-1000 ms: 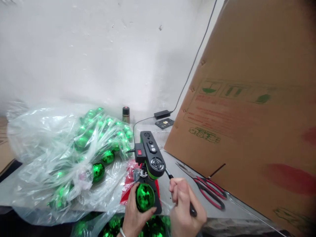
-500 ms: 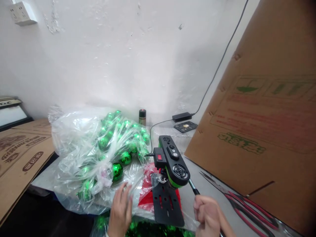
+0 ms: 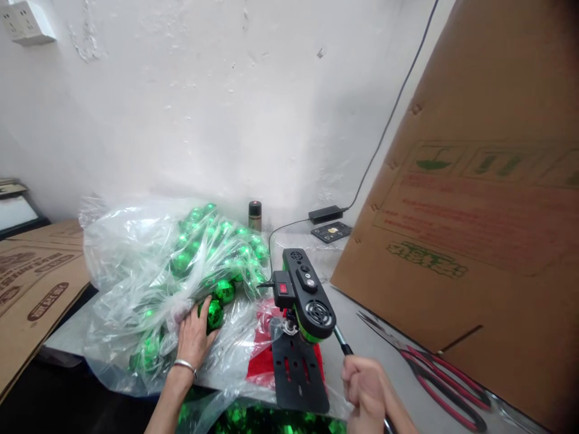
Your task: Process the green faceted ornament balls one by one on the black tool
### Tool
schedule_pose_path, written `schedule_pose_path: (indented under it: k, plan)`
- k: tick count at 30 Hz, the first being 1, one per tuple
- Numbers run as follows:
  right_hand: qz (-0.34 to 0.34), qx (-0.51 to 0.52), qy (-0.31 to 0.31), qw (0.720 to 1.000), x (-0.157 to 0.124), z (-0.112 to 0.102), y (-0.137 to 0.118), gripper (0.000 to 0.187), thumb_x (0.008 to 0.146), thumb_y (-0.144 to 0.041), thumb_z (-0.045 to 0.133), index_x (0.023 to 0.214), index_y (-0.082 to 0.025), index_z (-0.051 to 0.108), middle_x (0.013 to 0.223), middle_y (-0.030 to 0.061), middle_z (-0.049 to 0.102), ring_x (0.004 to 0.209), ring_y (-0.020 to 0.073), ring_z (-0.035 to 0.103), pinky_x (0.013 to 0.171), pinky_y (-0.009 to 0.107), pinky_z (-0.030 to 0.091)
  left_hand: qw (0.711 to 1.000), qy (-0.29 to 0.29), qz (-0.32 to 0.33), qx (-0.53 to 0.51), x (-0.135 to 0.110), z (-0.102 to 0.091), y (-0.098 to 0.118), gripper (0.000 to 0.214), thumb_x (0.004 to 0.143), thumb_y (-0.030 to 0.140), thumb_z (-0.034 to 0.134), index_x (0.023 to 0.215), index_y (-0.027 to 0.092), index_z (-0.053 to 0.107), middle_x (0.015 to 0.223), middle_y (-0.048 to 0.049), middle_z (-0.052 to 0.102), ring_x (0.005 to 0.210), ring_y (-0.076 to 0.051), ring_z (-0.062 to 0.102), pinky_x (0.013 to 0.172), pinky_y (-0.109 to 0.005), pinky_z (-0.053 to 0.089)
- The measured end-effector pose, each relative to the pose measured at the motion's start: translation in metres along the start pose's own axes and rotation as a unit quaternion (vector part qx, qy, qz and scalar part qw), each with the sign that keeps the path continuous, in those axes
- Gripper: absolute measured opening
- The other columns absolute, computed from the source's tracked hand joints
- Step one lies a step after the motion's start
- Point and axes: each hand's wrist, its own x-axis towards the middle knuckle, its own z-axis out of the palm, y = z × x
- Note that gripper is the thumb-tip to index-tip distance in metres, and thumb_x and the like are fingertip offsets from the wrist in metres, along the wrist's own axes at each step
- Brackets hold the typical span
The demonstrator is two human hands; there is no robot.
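My left hand [image 3: 194, 339], with a silver bangle at the wrist, reaches into the open clear plastic bag [image 3: 124, 241]. Its fingers and thumb lie around a shiny green mirror ball [image 3: 215, 314] near the bag's mouth. Several more such balls are bunched inside. My right hand [image 3: 363, 380] is closed on a thin rod [image 3: 346, 348], silver with black parts, beside the device. That black and green device [image 3: 312, 295], with round vents and a red switch, stands over a slotted black plate [image 3: 301, 377].
A large cardboard box [image 3: 474, 199] stands at the right, red-handled scissors [image 3: 446, 380] beside it. Red film [image 3: 260, 355] lies under the plate. A dark bottle [image 3: 255, 216], a power adapter [image 3: 325, 214] and its cable are near the wall. Another carton [image 3: 40, 271] is at left.
My left hand has moved forward and left from the table's front onto the green ball. My right hand keeps its hold on the rod. The view has shifted slightly.
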Motion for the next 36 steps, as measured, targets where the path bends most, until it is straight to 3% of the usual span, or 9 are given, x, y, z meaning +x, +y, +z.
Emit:
schedule_pose_path:
  k: [4, 7, 13, 16, 19, 21, 26, 32, 36]
  plan:
    - [0.010, 0.007, -0.002, 1.000, -0.001, -0.001, -0.001, 0.047, 0.110, -0.033, 0.071, 0.067, -0.022, 0.057, 0.063, -0.0007, 0.053, 0.056, 0.0135, 0.048, 0.054, 0.031, 0.032, 0.985, 0.021, -0.047, -0.162, 0.001, 0.003, 0.006, 0.073, 0.094, 0.035, 0.075, 0.162, 0.021, 0.053, 0.156, -0.0191, 0.068, 0.140, -0.039, 0.075, 0.115, -0.054, 0.063]
    - [0.007, 0.012, -0.002, 1.000, -0.002, -0.001, 0.000, 0.047, 0.111, -0.031, 0.070, 0.067, -0.022, 0.056, 0.063, -0.0008, 0.053, 0.057, 0.0138, 0.050, 0.055, 0.031, 0.032, 0.963, 0.042, -0.074, -0.257, -0.004, -0.009, 0.019, 0.079, 0.090, 0.054, 0.074, 0.159, 0.022, 0.053, 0.155, -0.0182, 0.070, 0.143, -0.041, 0.072, 0.120, -0.060, 0.060]
    - [-0.029, 0.017, -0.022, 0.999, 0.004, 0.002, -0.004, 0.047, 0.114, -0.026, 0.064, 0.068, -0.022, 0.054, 0.064, -0.0016, 0.052, 0.061, 0.0140, 0.053, 0.056, 0.029, 0.036, 0.910, 0.053, -0.115, -0.395, -0.043, -0.024, 0.061, 0.089, 0.081, 0.069, 0.082, 0.153, 0.022, 0.058, 0.157, -0.0178, 0.069, 0.151, -0.044, 0.065, 0.130, -0.064, 0.050]
    - [-0.051, 0.013, -0.035, 0.998, 0.013, 0.004, -0.013, 0.049, 0.117, -0.025, 0.058, 0.068, -0.023, 0.051, 0.063, -0.0026, 0.050, 0.062, 0.0134, 0.055, 0.057, 0.027, 0.038, 0.852, 0.000, -0.160, -0.498, -0.069, -0.012, 0.084, 0.101, 0.072, 0.080, 0.087, 0.149, 0.020, 0.063, 0.153, -0.0199, 0.072, 0.148, -0.046, 0.067, 0.130, -0.062, 0.050]
    - [-0.039, -0.006, -0.061, 0.997, 0.024, 0.006, -0.021, 0.047, 0.118, -0.024, 0.054, 0.071, -0.023, 0.053, 0.066, -0.0028, 0.053, 0.061, 0.0120, 0.055, 0.057, 0.026, 0.040, 0.783, -0.067, -0.203, -0.584, -0.086, 0.001, 0.108, 0.095, 0.082, 0.086, 0.079, 0.149, 0.020, 0.067, 0.154, -0.0189, 0.074, 0.149, -0.042, 0.068, 0.129, -0.055, 0.053]
    - [-0.032, -0.019, -0.079, 0.996, 0.028, 0.005, -0.025, 0.045, 0.119, -0.023, 0.053, 0.074, -0.023, 0.055, 0.068, -0.0036, 0.054, 0.060, 0.0108, 0.054, 0.057, 0.025, 0.042, 0.768, -0.097, -0.203, -0.599, -0.089, 0.006, 0.123, 0.088, 0.089, 0.085, 0.073, 0.150, 0.021, 0.068, 0.158, -0.0169, 0.073, 0.157, -0.041, 0.062, 0.133, -0.054, 0.049]
    - [-0.054, -0.020, -0.102, 0.993, 0.030, 0.002, -0.025, 0.040, 0.119, -0.018, 0.050, 0.080, -0.024, 0.057, 0.069, -0.0048, 0.053, 0.061, 0.0099, 0.055, 0.059, 0.023, 0.044, 0.811, -0.109, -0.148, -0.556, -0.080, 0.017, 0.147, 0.092, 0.083, 0.079, 0.077, 0.151, 0.018, 0.066, 0.163, -0.0204, 0.069, 0.164, -0.044, 0.053, 0.140, -0.059, 0.039]
    - [-0.069, -0.019, -0.114, 0.991, 0.027, 0.001, -0.021, 0.037, 0.118, -0.015, 0.048, 0.084, -0.024, 0.057, 0.072, -0.0042, 0.054, 0.063, 0.0098, 0.055, 0.059, 0.022, 0.045, 0.872, -0.094, -0.070, -0.475, -0.082, 0.036, 0.154, 0.082, 0.080, 0.058, 0.082, 0.152, 0.022, 0.062, 0.160, -0.0190, 0.072, 0.153, -0.044, 0.064, 0.133, -0.063, 0.047]
    - [-0.075, -0.014, -0.110, 0.991, 0.025, -0.001, -0.020, 0.037, 0.118, -0.012, 0.047, 0.084, -0.024, 0.057, 0.072, -0.0039, 0.055, 0.063, 0.0100, 0.055, 0.059, 0.023, 0.045, 0.891, -0.069, -0.045, -0.446, -0.080, 0.038, 0.162, 0.074, 0.078, 0.050, 0.082, 0.144, 0.023, 0.064, 0.146, -0.0175, 0.078, 0.141, -0.043, 0.072, 0.125, -0.065, 0.054]
